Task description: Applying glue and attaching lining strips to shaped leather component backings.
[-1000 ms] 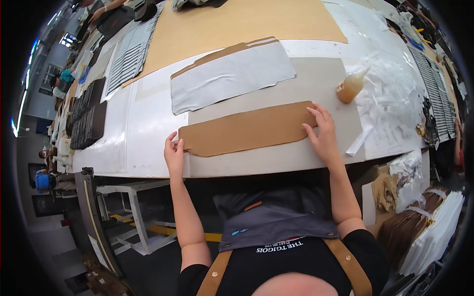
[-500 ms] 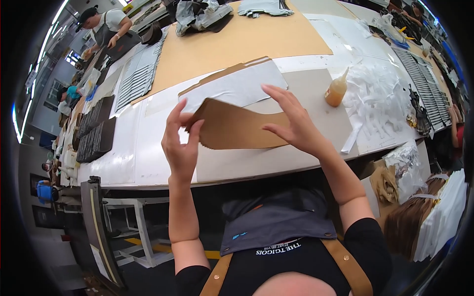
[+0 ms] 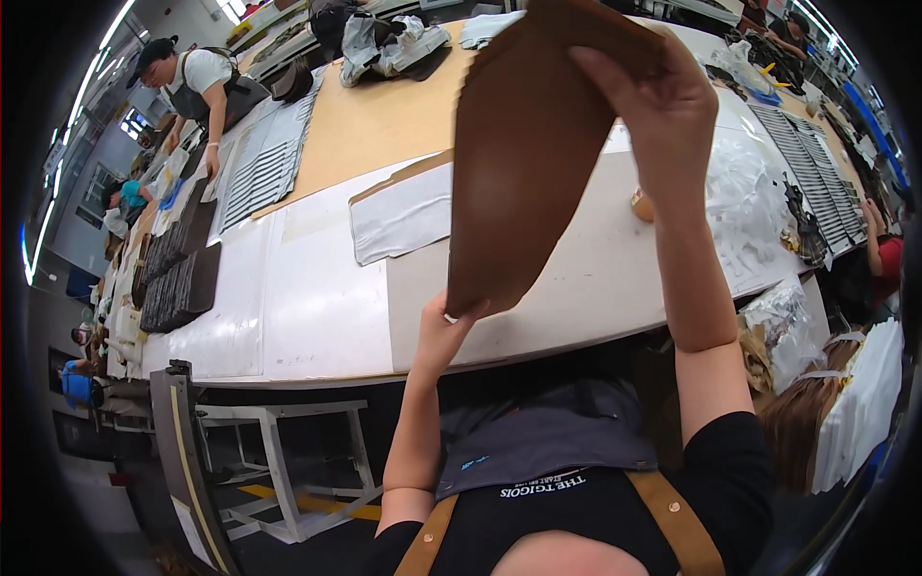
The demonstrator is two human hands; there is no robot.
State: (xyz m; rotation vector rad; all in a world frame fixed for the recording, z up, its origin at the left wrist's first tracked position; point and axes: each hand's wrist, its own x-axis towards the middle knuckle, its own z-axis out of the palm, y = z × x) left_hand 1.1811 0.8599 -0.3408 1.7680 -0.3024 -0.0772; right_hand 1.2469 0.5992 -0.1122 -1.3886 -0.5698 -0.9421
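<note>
Both hands hold a stack of brown leather-like panels (image 3: 528, 182), raised on end above the table. Its left edge looks finely stepped, as if several layers lie together. High on the right, my right hand (image 3: 672, 120) is closed on the upper part, thumb on the near face. My left hand (image 3: 444, 338) pinches the bottom corner, close over the table's front edge. Behind the stack lies a white-faced piece with a brown border (image 3: 403, 216), its right part hidden. A small bottle of amber liquid (image 3: 642, 204) is mostly covered by my right forearm.
The white table (image 3: 317, 307) stretches ahead, with a tan sheet (image 3: 384, 115) across its far part. Dark stacked pieces (image 3: 182, 288) and striped strips (image 3: 274, 158) lie left. White scraps (image 3: 744, 197) heap up right; bundled sheets (image 3: 845, 413) stand below. A person (image 3: 206, 86) works at far left.
The brown stack has swung from lying low and level to standing upright, showing a darker face. My right hand has risen and gripped it; my left hand has moved right and down to its corner.
</note>
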